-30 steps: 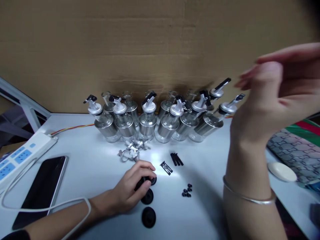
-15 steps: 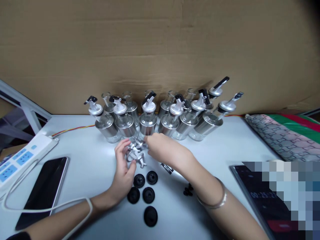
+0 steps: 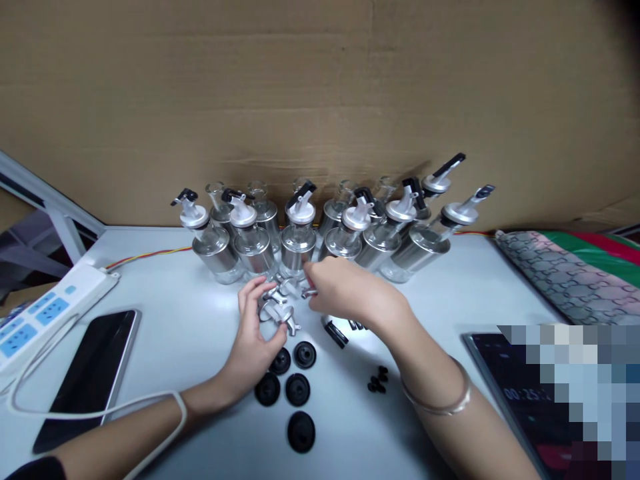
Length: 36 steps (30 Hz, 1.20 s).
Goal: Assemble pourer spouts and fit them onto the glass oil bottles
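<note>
My left hand (image 3: 255,343) curls around a small pile of silver metal spout parts (image 3: 280,310) on the white table (image 3: 175,333), thumb and fingers touching the pile. My right hand (image 3: 350,293) pinches one silver spout part (image 3: 307,291) at the pile's right edge. Several black round rubber stoppers (image 3: 295,390) lie just below my left hand. Behind the pile stand several glass bottles with silver caps and pourers (image 3: 300,240) in a row. Black clips (image 3: 334,333) and tiny black beads (image 3: 377,381) lie under my right forearm.
A black phone (image 3: 85,373) and a white power strip (image 3: 45,313) with its cable lie at left. At right sit a dark tablet (image 3: 510,393) and a patterned cloth (image 3: 570,273). A cardboard wall (image 3: 320,100) backs the table.
My right hand came down from the raised right side to the spout pile and gripped a part. My left hand left the stoppers and moved up to the pile. A tablet now shows at right.
</note>
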{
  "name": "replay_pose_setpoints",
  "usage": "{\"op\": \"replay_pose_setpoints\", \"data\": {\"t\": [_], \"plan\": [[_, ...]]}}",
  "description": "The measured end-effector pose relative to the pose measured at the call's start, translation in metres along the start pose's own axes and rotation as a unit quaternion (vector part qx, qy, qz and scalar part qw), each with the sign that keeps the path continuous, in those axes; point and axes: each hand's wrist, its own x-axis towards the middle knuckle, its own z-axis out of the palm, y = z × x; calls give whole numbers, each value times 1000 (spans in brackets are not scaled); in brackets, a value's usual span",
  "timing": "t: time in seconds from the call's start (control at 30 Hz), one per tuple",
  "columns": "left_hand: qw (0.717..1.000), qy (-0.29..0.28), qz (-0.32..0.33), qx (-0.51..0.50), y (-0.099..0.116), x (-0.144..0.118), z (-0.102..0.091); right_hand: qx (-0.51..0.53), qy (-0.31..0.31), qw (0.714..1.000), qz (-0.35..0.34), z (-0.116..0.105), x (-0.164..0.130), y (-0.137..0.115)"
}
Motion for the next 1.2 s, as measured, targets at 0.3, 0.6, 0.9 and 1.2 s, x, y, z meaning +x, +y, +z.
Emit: {"op": "replay_pose_setpoints", "data": {"t": [0.3, 0.6, 0.9, 1.2], "plan": [[1000, 11, -3, 11, -3, 1, 1, 37, -24, 998, -50, 7, 6, -6], [998, -33, -17, 47, 1, 0, -2, 34, -26, 998, -42, 4, 4, -5], [999, -24, -9, 31, -1, 1, -1, 64, -134, 977, -154, 8, 7, -8], [1000, -20, -2, 3, -2, -1, -2, 108, -60, 980, -157, 1, 5, 9]]}}
